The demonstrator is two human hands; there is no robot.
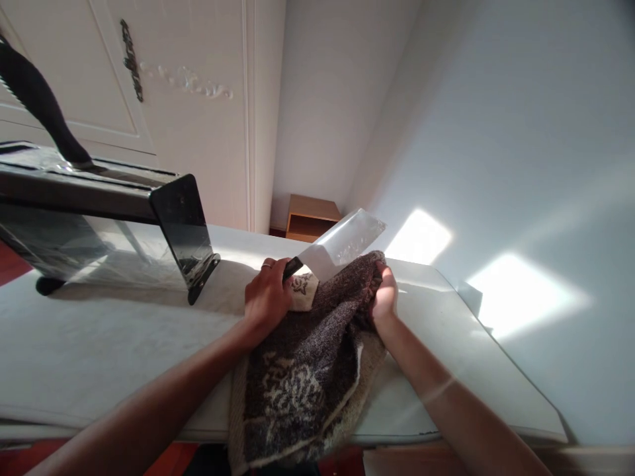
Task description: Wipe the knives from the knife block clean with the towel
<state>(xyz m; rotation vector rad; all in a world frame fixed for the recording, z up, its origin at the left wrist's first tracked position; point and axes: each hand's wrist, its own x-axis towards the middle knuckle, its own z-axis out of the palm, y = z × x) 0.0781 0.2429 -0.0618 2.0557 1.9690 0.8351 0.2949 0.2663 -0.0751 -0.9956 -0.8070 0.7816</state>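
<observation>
A broad-bladed knife (342, 241) is held by its black handle in my left hand (268, 294), the blade pointing up and to the right. Wet-looking spots show near the blade's tip. My right hand (384, 294) is closed on the upper right part of a dark brown towel (317, 357) with a cream floral pattern, just below the blade's lower edge. The towel hangs down between both forearms and over the table's near edge. A cream corner of it with a small pattern lies beside my left fingers.
On the left of the white table (124, 350) stands a knife block (178, 225) with clear sides and a black-handled tool (42, 99) in it. Behind are a cream cabinet (198, 125) and a small wooden shelf (315, 208). A sunlit wall (520, 165) borders the right.
</observation>
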